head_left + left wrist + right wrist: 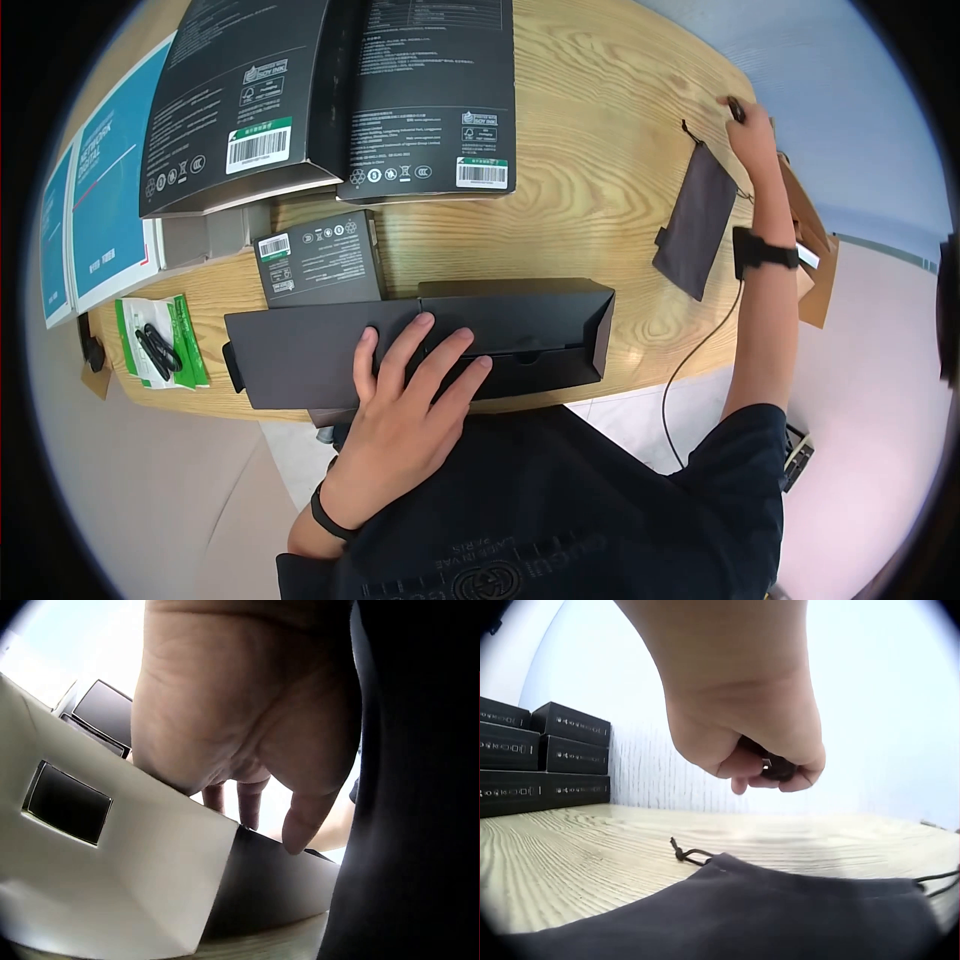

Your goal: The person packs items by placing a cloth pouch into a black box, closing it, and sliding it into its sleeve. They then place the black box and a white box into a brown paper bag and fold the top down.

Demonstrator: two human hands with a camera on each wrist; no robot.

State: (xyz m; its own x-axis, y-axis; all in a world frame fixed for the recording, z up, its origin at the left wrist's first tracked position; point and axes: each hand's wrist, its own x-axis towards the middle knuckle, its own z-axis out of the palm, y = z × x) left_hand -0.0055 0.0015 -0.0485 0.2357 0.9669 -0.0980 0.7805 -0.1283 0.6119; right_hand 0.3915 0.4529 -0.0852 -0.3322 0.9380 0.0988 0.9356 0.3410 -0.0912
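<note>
My left hand rests on a long black box with its flap folded out, fingers spread over the flap and the opening. From below, the left wrist view shows the palm above the box's pale side. Out at the far right of the table, my right hand grips a small black object; in the right wrist view a bit of metal shows on this dark object, but I cannot tell its kind. A dark grey drawstring pouch lies nearest that hand.
Large black printed boxes stand at the back, beside blue-and-white boxes. A smaller black box lies behind the flap. At left is a green-and-clear packet with a black cable. An opened brown carton sits past my right forearm.
</note>
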